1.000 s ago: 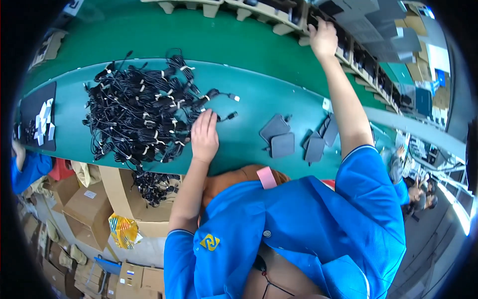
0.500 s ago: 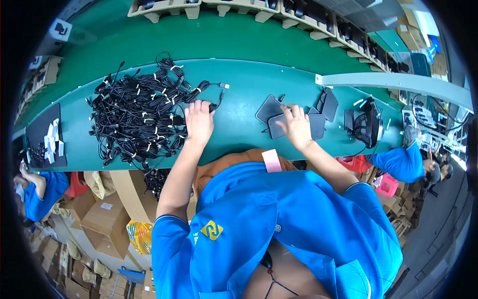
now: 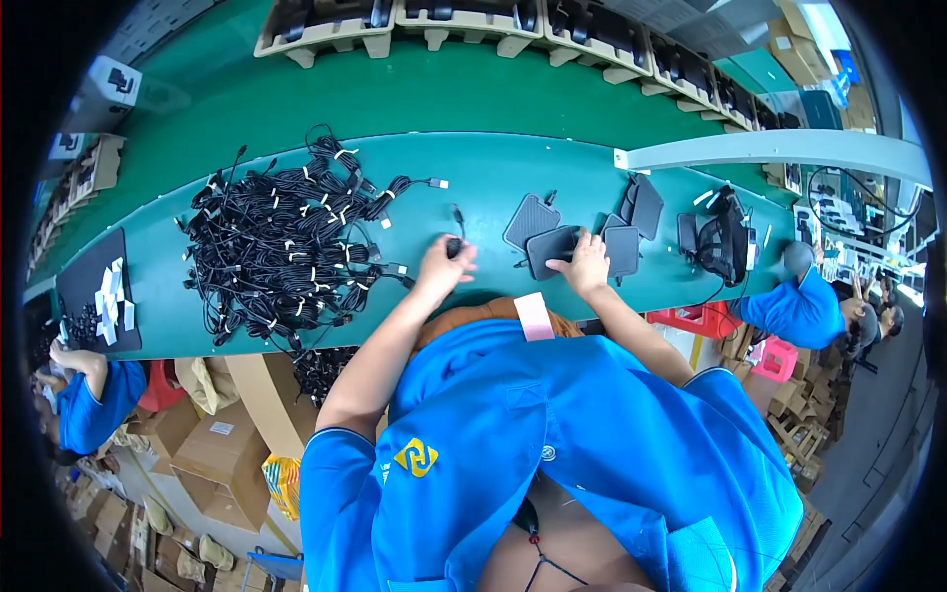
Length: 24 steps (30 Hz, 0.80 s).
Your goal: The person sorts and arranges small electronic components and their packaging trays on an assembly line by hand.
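Observation:
My left hand is closed round a black cable bundle, and one connector end sticks out beyond the fingers. To its left lies a big heap of black coiled cables with pale ties, some with light USB plugs. My right hand has its thumb and fingers at the right edge of a dark flat rounded pad, seemingly pinching it. Another such pad lies just behind it. More pads sit right beside my right hand, with others stacked farther back.
A black device with a cable stands to the right, near a white metal bar. Moulded trays line the far side. A dark mat with white pieces lies far left. Co-workers in blue sit at both sides; cartons stand below.
My left hand has moved right from the heap's edge, carrying a cable bundle. My right hand has stayed at the pads, its fingers closer together, and the front pad has shifted and turned slightly.

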Each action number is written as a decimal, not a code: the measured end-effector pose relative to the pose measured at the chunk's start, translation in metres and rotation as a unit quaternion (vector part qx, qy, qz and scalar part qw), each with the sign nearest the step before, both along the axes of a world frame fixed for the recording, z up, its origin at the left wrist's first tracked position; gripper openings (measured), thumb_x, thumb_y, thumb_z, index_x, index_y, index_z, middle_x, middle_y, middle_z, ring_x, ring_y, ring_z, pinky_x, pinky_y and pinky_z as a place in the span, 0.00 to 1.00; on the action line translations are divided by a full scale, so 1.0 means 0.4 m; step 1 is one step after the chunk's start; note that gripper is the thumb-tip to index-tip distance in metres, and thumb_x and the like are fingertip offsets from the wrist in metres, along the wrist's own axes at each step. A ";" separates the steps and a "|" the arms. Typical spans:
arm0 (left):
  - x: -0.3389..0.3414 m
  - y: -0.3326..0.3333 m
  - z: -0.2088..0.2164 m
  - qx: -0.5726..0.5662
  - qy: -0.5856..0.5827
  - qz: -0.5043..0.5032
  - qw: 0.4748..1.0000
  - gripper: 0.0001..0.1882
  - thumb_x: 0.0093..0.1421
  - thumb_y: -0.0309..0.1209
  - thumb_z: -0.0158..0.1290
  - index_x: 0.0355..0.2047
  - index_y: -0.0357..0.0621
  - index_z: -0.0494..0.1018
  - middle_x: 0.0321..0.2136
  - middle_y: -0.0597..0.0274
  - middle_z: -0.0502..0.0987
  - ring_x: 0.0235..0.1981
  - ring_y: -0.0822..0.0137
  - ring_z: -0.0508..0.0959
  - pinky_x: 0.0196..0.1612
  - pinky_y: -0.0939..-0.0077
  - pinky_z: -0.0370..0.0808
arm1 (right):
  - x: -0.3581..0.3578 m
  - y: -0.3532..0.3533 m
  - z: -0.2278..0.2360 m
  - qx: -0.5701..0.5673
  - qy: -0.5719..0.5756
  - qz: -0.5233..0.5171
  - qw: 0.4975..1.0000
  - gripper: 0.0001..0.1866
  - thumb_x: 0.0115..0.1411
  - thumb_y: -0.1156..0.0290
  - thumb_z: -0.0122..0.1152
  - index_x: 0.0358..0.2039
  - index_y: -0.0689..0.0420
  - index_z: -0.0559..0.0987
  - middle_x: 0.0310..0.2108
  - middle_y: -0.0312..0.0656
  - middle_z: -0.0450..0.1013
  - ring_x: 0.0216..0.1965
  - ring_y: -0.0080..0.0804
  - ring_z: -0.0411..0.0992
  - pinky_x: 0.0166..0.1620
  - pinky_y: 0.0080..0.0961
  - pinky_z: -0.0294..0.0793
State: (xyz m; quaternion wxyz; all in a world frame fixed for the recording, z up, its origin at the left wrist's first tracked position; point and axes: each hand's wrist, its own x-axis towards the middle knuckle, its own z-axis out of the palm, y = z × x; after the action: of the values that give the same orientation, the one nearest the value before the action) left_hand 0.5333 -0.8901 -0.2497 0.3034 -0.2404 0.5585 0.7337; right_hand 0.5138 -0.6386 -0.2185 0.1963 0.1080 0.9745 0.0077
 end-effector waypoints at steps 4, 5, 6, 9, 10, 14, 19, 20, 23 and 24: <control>0.013 0.068 -0.033 0.058 0.018 -0.089 0.994 0.19 0.54 0.31 0.54 0.43 0.37 0.63 0.33 0.54 0.73 0.29 0.65 0.78 0.30 0.78 0.76 | -0.020 0.020 -0.023 -0.212 -0.068 0.046 0.974 0.37 0.45 0.66 0.66 0.55 0.58 0.60 0.36 0.44 0.64 0.40 0.39 0.65 0.47 0.31 0.65; 0.013 0.068 -0.033 0.058 0.019 -0.087 0.994 0.19 0.54 0.31 0.54 0.43 0.37 0.63 0.33 0.54 0.73 0.29 0.65 0.78 0.30 0.78 0.76 | -0.024 0.016 -0.024 -0.212 -0.067 0.048 0.974 0.37 0.45 0.66 0.66 0.55 0.58 0.60 0.36 0.44 0.64 0.40 0.39 0.65 0.47 0.31 0.65; 0.014 0.066 -0.032 0.074 0.009 -0.090 0.993 0.19 0.54 0.31 0.54 0.43 0.37 0.63 0.33 0.54 0.73 0.29 0.66 0.78 0.30 0.78 0.75 | -0.028 0.010 -0.027 -0.226 -0.050 0.052 0.972 0.35 0.46 0.68 0.65 0.54 0.58 0.61 0.35 0.43 0.65 0.39 0.37 0.65 0.47 0.30 0.65; 0.024 0.061 -0.031 0.122 -0.021 -0.100 0.987 0.18 0.54 0.30 0.54 0.43 0.38 0.63 0.33 0.54 0.74 0.29 0.66 0.77 0.30 0.78 0.75 | -0.035 -0.008 -0.038 -0.266 0.001 0.061 0.962 0.27 0.48 0.74 0.62 0.50 0.60 0.66 0.32 0.40 0.69 0.37 0.31 0.67 0.47 0.25 0.65; 0.023 0.059 -0.032 0.122 -0.018 -0.099 0.987 0.18 0.54 0.30 0.54 0.43 0.38 0.63 0.33 0.54 0.74 0.29 0.66 0.77 0.30 0.78 0.75 | -0.044 -0.008 -0.043 -0.266 0.003 0.063 0.962 0.27 0.48 0.74 0.62 0.50 0.60 0.66 0.32 0.40 0.69 0.37 0.31 0.67 0.47 0.25 0.65; 0.036 0.056 -0.051 0.062 -0.001 -0.212 0.975 0.19 0.54 0.28 0.53 0.44 0.39 0.61 0.33 0.54 0.73 0.24 0.68 0.75 0.26 0.80 0.72 | -0.080 -0.005 -0.078 -0.474 -0.168 0.018 0.864 0.20 0.49 0.77 0.59 0.45 0.61 0.71 0.34 0.39 0.72 0.36 0.26 0.69 0.45 0.23 0.66; 0.047 0.038 -0.009 0.071 -0.023 -0.040 0.996 0.21 0.54 0.25 0.52 0.45 0.40 0.57 0.30 0.55 0.72 0.20 0.70 0.72 0.24 0.81 0.70 | -0.383 -0.137 0.101 -0.444 0.074 0.213 0.867 0.13 0.55 0.77 0.50 0.42 0.56 0.74 0.39 0.37 0.74 0.36 0.29 0.71 0.42 0.22 0.69; 0.053 0.028 -0.003 0.026 0.000 -0.038 0.999 0.21 0.54 0.23 0.51 0.45 0.40 0.55 0.28 0.57 0.71 0.20 0.71 0.72 0.24 0.81 0.69 | -0.458 -0.181 0.165 -0.458 0.094 0.197 0.862 0.13 0.55 0.76 0.49 0.42 0.55 0.75 0.39 0.37 0.74 0.35 0.32 0.71 0.41 0.24 0.69; 0.091 0.005 -0.029 -0.038 0.059 0.007 0.998 0.21 0.53 0.21 0.50 0.45 0.40 0.55 0.25 0.58 0.70 0.21 0.71 0.71 0.24 0.82 0.69 | -0.692 -0.254 0.241 -0.435 0.300 0.227 0.818 0.12 0.57 0.73 0.48 0.40 0.55 0.76 0.37 0.40 0.74 0.34 0.34 0.72 0.39 0.27 0.69; 0.101 -0.004 -0.040 -0.055 0.090 0.043 0.994 0.20 0.53 0.19 0.50 0.45 0.40 0.56 0.24 0.59 0.70 0.21 0.71 0.71 0.24 0.82 0.69 | -0.772 -0.261 0.234 -0.423 0.343 0.175 0.820 0.12 0.56 0.72 0.48 0.39 0.53 0.77 0.35 0.42 0.74 0.33 0.39 0.72 0.38 0.29 0.70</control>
State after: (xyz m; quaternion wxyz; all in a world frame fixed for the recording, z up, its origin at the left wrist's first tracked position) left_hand 0.5737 -0.8918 -0.2656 0.2068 -0.2135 0.6118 0.7330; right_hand 0.2049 -0.7431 -0.1249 -0.1290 -0.1620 0.8890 -0.4084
